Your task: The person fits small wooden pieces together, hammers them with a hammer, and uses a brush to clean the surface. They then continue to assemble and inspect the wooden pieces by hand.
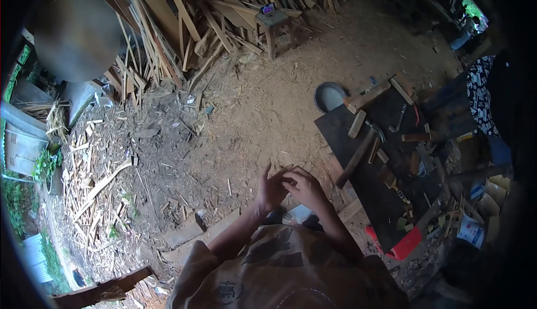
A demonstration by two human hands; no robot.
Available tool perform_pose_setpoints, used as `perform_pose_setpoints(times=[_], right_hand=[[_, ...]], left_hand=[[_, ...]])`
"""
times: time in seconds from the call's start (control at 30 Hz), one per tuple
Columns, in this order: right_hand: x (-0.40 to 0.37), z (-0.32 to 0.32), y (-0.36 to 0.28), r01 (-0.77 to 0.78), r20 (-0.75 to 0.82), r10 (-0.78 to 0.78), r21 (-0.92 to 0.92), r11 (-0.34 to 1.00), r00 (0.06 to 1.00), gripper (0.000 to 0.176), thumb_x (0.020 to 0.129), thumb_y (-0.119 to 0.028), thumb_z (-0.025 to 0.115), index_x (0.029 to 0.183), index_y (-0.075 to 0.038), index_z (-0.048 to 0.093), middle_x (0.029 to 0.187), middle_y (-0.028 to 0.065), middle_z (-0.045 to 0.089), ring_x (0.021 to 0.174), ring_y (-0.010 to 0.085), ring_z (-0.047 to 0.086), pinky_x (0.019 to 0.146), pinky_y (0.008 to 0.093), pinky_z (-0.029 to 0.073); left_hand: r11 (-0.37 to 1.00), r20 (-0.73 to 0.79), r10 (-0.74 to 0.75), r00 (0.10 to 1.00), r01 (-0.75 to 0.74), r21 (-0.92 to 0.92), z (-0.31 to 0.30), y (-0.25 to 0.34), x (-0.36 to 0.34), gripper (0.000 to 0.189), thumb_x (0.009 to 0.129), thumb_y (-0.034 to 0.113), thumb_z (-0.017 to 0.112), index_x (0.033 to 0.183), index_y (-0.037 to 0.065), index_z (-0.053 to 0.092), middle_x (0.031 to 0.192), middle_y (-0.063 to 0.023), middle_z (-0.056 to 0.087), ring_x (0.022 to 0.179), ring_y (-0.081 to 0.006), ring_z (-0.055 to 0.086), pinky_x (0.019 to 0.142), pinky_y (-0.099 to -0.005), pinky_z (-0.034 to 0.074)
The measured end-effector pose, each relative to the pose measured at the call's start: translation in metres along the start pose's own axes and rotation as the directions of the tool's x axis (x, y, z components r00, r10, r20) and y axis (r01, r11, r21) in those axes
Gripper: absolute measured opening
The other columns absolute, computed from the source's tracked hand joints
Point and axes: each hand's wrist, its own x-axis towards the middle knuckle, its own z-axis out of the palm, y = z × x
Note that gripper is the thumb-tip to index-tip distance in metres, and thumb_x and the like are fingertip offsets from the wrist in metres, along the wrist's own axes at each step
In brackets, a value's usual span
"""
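Note:
My left hand (pixel 272 190) is held in front of my body, its thumb raised and its fingers stretched toward my right hand. My right hand (pixel 304 185) meets it, with bent fingers and thumb closed about the left fingertips. No tool shows in either hand; anything small between the fingers is hidden. To the right of my hands stands a dark low table (pixel 363 169) with a hammer (pixel 376 130), wood blocks (pixel 357 123) and a long dark wooden piece (pixel 356 159) on it.
A grey basin (pixel 330 96) sits beyond the table, and a red container (pixel 400 246) by its near edge. A small stool (pixel 274 26) stands near leaning planks (pixel 162 23). Wood chips (pixel 92 180) litter the ground at left. A person in patterned clothing (pixel 482 96) is at right.

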Motion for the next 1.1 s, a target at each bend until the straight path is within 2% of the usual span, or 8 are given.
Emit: perform_pose_setpoints(times=[0.33,0.67,0.77,0.8,0.83,0.87,0.93,1.1], right_hand=[[-0.016,-0.066,0.050,-0.051,-0.222,0.147,0.387,0.921,0.964,0.017,0.094,-0.015,0.080,0.103,-0.003,0.071,0.095,0.0033,0.075,0.088,0.0106,0.071,0.076,0.0286,0.054],[0.140,-0.054,0.220,0.206,-0.054,0.775,0.974,-0.099,0.629,0.030,0.106,-0.034,0.065,0.129,-0.015,0.066,0.124,-0.0031,0.071,0.060,0.0023,0.044,0.053,0.0202,0.039],[0.151,0.018,0.014,0.028,-0.138,0.253,0.918,0.396,0.958,0.045,0.110,-0.039,0.055,0.145,-0.011,0.057,0.132,0.0053,0.071,0.071,0.0072,0.058,0.069,0.0271,0.050],[0.125,0.021,-0.070,-0.102,0.242,-0.253,0.880,0.463,0.937,0.053,0.106,-0.040,0.062,0.147,-0.007,0.057,0.138,0.0085,0.068,0.087,0.0126,0.065,0.083,0.0300,0.051],[0.104,0.019,-0.129,-0.163,0.560,-0.626,0.802,0.575,0.543,0.061,0.102,-0.040,0.069,0.149,-0.004,0.057,0.143,0.0116,0.066,0.103,0.0180,0.073,0.097,0.0330,0.051],[0.091,0.007,-0.180,-0.292,0.823,-0.565,0.556,0.778,0.060,0.056,0.095,-0.030,0.079,0.143,-0.005,0.064,0.133,0.0118,0.073,0.111,0.0209,0.073,0.103,0.0357,0.050],[0.066,0.021,-0.226,0.044,0.816,-0.541,0.559,0.828,-0.204,0.056,0.090,-0.023,0.083,0.142,-0.009,0.066,0.123,0.0122,0.077,0.109,0.0204,0.072,0.102,0.0374,0.051],[0.067,0.025,-0.223,-0.011,0.901,-0.423,0.426,0.905,0.100,0.052,0.094,-0.025,0.081,0.142,-0.012,0.067,0.117,0.0111,0.077,0.107,0.0178,0.071,0.099,0.0346,0.053]], left_hand=[[0.991,-0.103,-0.075,0.992,0.085,0.100,0.047,-0.024,0.021,0.076,0.104,0.059,0.047,0.152,0.000,0.048,0.155,-0.0181,0.052,0.143,-0.0305,0.050,0.124,-0.0431,0.034],[0.957,-0.334,0.264,0.905,-0.290,-0.029,-0.030,0.009,-0.083,0.045,0.105,0.038,0.053,0.134,0.004,0.058,0.146,-0.0153,0.061,0.134,-0.0309,0.059,0.118,-0.0449,0.044],[0.923,-0.434,0.290,0.853,-0.369,-0.107,-0.040,0.008,-0.094,0.043,0.105,0.035,0.051,0.133,0.003,0.059,0.136,-0.0152,0.066,0.127,-0.0312,0.063,0.114,-0.0447,0.047],[0.911,-0.464,0.293,0.836,-0.392,-0.131,-0.047,0.010,-0.095,0.043,0.106,0.035,0.050,0.133,0.003,0.058,0.134,-0.0154,0.066,0.126,-0.0312,0.063,0.113,-0.0445,0.048],[0.911,-0.429,0.315,0.847,-0.397,-0.115,-0.050,0.009,-0.099,0.047,0.106,0.037,0.047,0.137,0.002,0.056,0.138,-0.0159,0.063,0.125,-0.0298,0.063,0.113,-0.0449,0.047],[0.904,-0.419,0.374,0.828,-0.427,-0.037,-0.052,0.008,-0.101,0.049,0.106,0.038,0.047,0.138,0.001,0.055,0.138,-0.0160,0.062,0.126,-0.0297,0.062,0.113,-0.0446,0.047],[0.877,-0.379,0.474,0.795,-0.462,0.129,-0.053,0.011,-0.104,0.053,0.106,0.041,0.048,0.139,0.000,0.053,0.138,-0.0162,0.061,0.129,-0.0293,0.059,0.114,-0.0440,0.046],[0.788,-0.190,0.615,0.765,-0.585,0.193,-0.062,-0.006,-0.102,0.046,0.106,0.040,0.054,0.134,0.003,0.056,0.130,-0.0128,0.062,0.126,-0.0263,0.059,0.109,-0.0422,0.049]])
